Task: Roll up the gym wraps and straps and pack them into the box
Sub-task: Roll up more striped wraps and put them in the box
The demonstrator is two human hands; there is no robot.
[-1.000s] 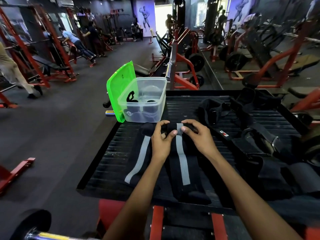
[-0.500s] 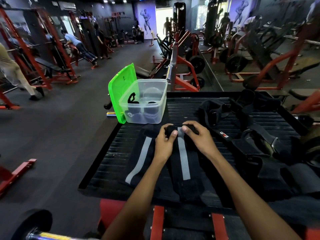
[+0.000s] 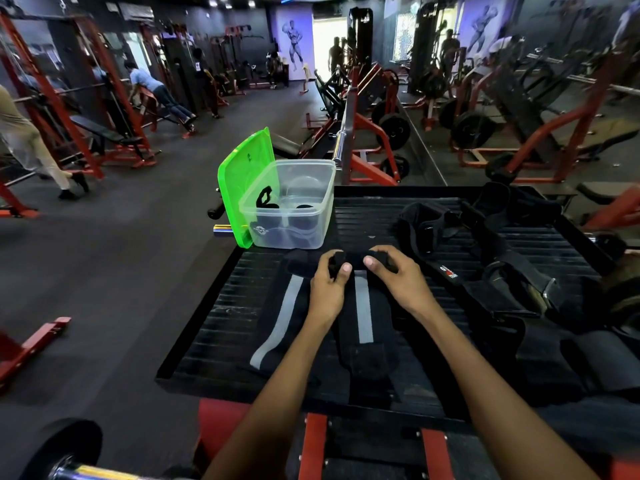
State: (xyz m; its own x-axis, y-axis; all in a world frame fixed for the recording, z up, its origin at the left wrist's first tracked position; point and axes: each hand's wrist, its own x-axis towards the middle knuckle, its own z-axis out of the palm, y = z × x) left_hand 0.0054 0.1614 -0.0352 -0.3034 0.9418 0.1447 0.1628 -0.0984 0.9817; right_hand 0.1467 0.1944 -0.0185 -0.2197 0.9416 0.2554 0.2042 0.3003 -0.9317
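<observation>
A black wrap with a grey stripe (image 3: pixel 364 317) lies lengthwise on the black ribbed platform (image 3: pixel 214 327). Its far end is a small roll, pinched from both sides by my left hand (image 3: pixel 329 289) and my right hand (image 3: pixel 398 282). A second striped wrap (image 3: pixel 280 323) lies flat just to the left. The clear plastic box (image 3: pixel 294 202) stands at the platform's far left corner, its green lid (image 3: pixel 242 181) upright against the left wall. Dark rolled wraps lie inside the box.
A heap of black straps and a belt (image 3: pixel 502 268) covers the right half of the platform. Red machine frames and a barbell (image 3: pixel 343 133) stand behind. People exercise at the far left. A weight plate (image 3: pixel 65 448) sits at bottom left.
Both hands have rolled the wrap's far end a little further over. The roll is slightly thicker and the flat striped part shorter.
</observation>
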